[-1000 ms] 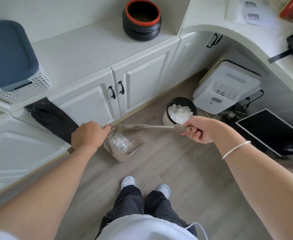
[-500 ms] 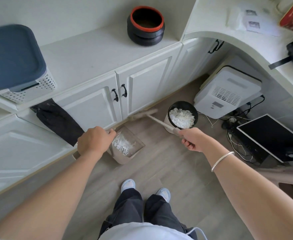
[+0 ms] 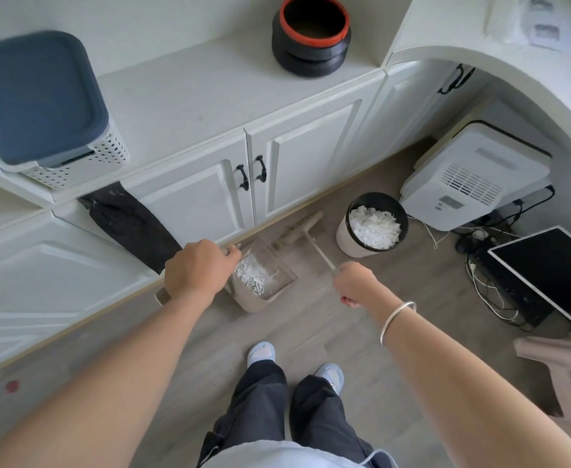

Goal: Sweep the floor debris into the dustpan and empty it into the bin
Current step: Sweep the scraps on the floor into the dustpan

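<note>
Centrally: beige plastic dustpan (image 3: 260, 304) holding white paper shreds (image 3: 255, 276), left hand (image 3: 198, 270) grip curled round its handle; right hand (image 3: 353, 282) grip curled round thin-handled brush (image 3: 299, 229); round white bin (image 3: 348, 241) right of centre.

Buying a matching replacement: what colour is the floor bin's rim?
The rim is black, on a whitish bin; the head view shows it.

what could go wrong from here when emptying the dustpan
1. The bin looks nearly full, so more shreds may spill over its rim.
2. The shreds lie loose in the dustpan held by the left hand; tilting it on the way could scatter them.
</note>
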`<act>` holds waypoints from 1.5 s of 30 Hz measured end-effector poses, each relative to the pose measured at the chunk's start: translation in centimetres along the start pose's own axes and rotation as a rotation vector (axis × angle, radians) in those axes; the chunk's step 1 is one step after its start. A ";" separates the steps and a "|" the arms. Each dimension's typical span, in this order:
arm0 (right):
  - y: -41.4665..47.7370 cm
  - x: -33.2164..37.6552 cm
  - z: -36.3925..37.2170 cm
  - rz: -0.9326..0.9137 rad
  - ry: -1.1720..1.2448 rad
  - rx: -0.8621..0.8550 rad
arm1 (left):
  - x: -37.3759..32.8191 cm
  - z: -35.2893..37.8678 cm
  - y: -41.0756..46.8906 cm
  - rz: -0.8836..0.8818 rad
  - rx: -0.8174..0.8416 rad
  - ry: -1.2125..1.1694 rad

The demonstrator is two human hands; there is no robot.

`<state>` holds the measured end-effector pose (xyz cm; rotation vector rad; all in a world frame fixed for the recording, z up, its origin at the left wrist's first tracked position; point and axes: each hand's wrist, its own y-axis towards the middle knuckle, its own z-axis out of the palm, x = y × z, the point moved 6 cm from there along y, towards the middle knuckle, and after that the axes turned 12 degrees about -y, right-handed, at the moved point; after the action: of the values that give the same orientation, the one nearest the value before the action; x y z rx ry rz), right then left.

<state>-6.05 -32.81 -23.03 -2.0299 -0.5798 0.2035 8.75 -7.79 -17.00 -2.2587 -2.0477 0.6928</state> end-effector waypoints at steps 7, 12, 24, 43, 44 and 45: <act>-3.7 0.9 -3.0 0.069 0.373 0.244 | 0.0 -0.2 0.0 0.016 -0.006 -0.005; -6.7 -0.7 -8.1 0.082 0.584 0.333 | 0.0 0.0 -0.4 0.015 0.006 -0.027; -5.7 0.9 -2.7 0.038 0.488 0.237 | 1.3 0.3 -1.3 -0.002 0.056 -0.091; -10.0 -3.4 -8.3 -0.025 0.724 0.402 | -2.0 -0.9 -5.5 -0.018 0.129 -0.152; -10.1 -4.1 -8.6 -0.035 0.716 0.411 | -2.8 -1.1 -6.3 -0.013 0.116 -0.138; -10.3 -4.9 -8.8 -0.049 0.706 0.428 | -3.6 -1.2 -7.2 -0.008 0.099 -0.121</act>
<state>-10.28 -37.75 -10.25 -1.5261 -0.1185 -0.3823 2.20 -9.88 -12.58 -2.2049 -2.0214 0.9300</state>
